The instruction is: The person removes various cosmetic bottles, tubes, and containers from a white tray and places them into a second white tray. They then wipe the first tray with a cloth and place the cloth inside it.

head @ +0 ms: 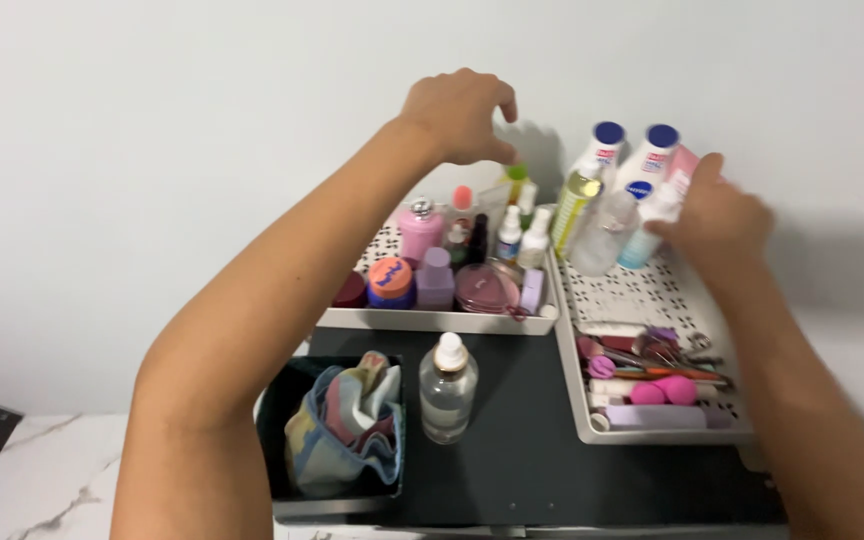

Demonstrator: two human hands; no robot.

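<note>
Head view: the left hand (460,115) hovers with fingers curled, grasping nothing, just above a green-capped bottle (517,178) at twelve o'clock in the left tray (432,319). The right hand (717,222) closes around a clear bottle (652,222) at one o'clock (partly hidden). Sorting toiletries, I judge. Dark cabinet top (522,440), white wall (152,150).

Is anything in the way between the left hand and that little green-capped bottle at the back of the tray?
Nothing visible. The left hand hovers just above the green-capped bottle, its fingers curled and open, with only air between them. Other small bottles crowd close in front of and beside it in the white tray, but none sits between.
</note>
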